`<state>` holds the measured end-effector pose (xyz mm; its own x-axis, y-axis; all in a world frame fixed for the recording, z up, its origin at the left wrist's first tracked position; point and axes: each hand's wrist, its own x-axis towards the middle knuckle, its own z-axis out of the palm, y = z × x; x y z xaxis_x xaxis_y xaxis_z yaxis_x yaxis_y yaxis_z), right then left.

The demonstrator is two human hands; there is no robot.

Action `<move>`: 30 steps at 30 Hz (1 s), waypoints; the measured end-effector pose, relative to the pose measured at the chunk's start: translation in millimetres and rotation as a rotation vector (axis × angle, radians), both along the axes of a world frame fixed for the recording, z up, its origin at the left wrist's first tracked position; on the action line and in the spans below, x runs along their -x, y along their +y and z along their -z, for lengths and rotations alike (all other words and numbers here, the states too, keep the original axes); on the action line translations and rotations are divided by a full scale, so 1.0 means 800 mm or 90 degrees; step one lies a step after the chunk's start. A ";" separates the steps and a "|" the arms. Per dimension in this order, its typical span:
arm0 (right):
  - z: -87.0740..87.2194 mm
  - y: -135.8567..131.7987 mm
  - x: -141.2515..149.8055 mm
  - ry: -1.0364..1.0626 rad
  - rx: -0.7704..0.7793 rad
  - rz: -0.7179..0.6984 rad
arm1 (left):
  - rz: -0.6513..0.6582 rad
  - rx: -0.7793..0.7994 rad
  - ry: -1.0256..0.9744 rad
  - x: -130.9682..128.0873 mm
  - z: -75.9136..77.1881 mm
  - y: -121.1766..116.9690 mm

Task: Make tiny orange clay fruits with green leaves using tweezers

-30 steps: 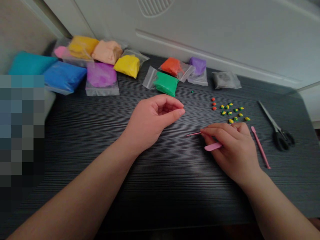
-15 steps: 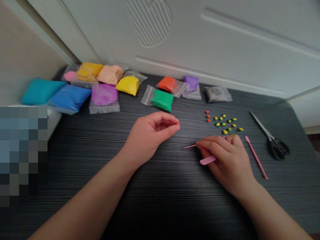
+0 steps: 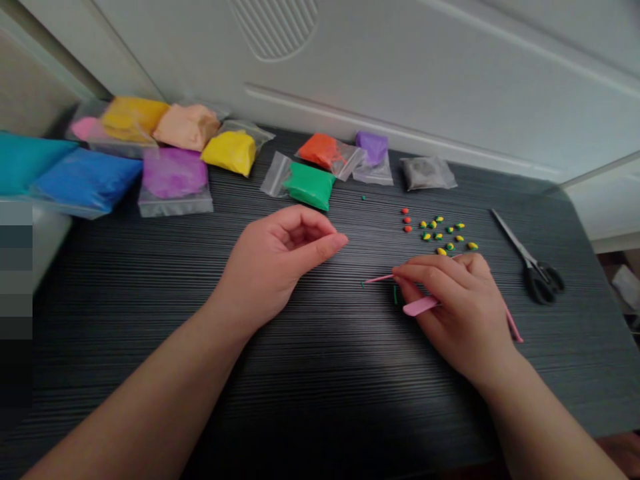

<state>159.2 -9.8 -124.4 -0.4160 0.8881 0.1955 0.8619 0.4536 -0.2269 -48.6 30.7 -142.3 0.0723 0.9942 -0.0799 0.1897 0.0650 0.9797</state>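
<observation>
My left hand [image 3: 287, 263] is closed in a pinch above the table, thumb against the index fingertip. The small orange clay piece seen there a moment ago is now hidden by the fingers. My right hand [image 3: 453, 307] grips a thin pink modelling tool [image 3: 380, 278], its point low over the table. A tiny green clay bit [image 3: 363, 285] is at that point. A flat pink tool end [image 3: 421, 306] juts out under the same hand. Near its fingertips lies a thin green clay strip [image 3: 395, 295].
Several yellow-and-green clay pieces [image 3: 439, 237] and three orange clay balls [image 3: 407, 220] lie beyond my right hand. Scissors [image 3: 533, 263] rest at the right. Another pink tool [image 3: 514, 327] is partly hidden. Bagged clay, including green clay [image 3: 310, 185], lines the back by the white panel.
The view has shifted, so objects appear farther left and higher. The thin tool's point has come to a green clay bit. The orange piece in my left fingertips no longer shows.
</observation>
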 end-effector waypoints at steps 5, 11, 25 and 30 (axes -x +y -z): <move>0.004 -0.002 0.002 -0.001 0.010 -0.019 | 0.001 0.009 -0.041 -0.001 0.002 0.002; 0.006 -0.003 0.003 -0.017 0.023 -0.029 | -0.004 0.015 -0.076 -0.002 0.004 0.002; 0.009 -0.003 0.003 -0.016 0.021 -0.028 | 0.011 0.019 -0.107 -0.001 0.004 0.001; 0.008 -0.002 0.003 -0.024 0.019 -0.028 | 0.015 0.006 -0.130 -0.001 0.007 0.002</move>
